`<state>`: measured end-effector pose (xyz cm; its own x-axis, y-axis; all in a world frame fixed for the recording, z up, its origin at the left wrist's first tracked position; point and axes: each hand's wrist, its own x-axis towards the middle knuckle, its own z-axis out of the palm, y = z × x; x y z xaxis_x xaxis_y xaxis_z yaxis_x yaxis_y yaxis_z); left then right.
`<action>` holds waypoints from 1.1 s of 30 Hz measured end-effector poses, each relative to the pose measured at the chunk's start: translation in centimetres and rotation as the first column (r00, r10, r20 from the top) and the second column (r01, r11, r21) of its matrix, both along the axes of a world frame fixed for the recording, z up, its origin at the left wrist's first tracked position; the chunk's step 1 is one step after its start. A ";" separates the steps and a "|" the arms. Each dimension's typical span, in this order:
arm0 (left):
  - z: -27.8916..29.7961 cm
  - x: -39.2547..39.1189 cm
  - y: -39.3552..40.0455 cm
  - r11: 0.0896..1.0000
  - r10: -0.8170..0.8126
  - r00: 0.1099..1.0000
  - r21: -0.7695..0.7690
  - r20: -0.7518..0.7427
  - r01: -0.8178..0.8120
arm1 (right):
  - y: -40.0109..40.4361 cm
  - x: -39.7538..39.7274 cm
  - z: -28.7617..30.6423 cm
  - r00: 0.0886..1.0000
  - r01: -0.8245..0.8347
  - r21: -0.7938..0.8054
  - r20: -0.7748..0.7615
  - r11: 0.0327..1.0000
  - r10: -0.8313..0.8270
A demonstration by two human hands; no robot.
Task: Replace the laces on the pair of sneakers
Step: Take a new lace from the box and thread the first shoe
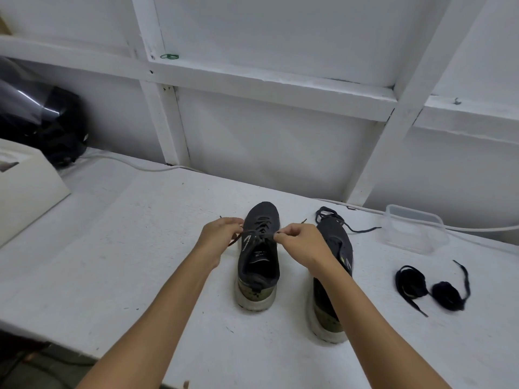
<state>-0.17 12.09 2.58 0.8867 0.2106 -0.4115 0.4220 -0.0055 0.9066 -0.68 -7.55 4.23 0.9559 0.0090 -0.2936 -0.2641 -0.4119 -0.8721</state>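
Two dark sneakers with pale soles stand on the white table, toes pointing away from me. The left sneaker (259,256) has a dark lace (261,230) threaded through its eyelets. My left hand (220,234) pinches one end of that lace at the shoe's left side. My right hand (302,242) pinches the other end at the shoe's right side, and partly hides the right sneaker (334,248). A loose dark lace (337,219) trails from the right sneaker's toe. Two more bundled black laces (432,289) lie to the right.
A clear plastic tub (415,233) sits at the back right. A white cable (134,165) runs along the wall. A cream box (25,189) and a black helmet-like object (47,127) stand at the far left. The table's front edge (84,352) is near my elbows.
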 end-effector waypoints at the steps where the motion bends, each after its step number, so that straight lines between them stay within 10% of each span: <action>1: -0.1 -0.2 0.3 0.992 -0.059 0.997 0.115 0.055 0.053 | -0.2 0.0 0.0 0.999 0.023 0.040 -0.049 0.999 -0.021; 15: 0.0 0.7 2.7 0.849 -0.348 0.930 0.463 0.123 0.256 | -1.1 0.5 1.1 0.963 -0.154 0.048 -0.218 0.987 0.160; 20: -0.6 0.6 3.4 0.775 -0.362 0.923 0.594 0.135 0.217 | -1.6 0.8 1.7 0.902 0.106 0.425 -0.421 0.899 0.092; 28: 0.0 1.1 3.2 0.919 -0.316 0.946 0.270 0.066 0.288 | -2.0 0.7 1.9 0.908 -0.065 0.332 -0.372 0.941 0.194; 33: -0.4 1.1 4.0 0.815 -0.364 0.927 0.513 0.094 0.268 | -2.5 0.9 1.9 0.889 0.195 0.501 -0.454 0.843 0.065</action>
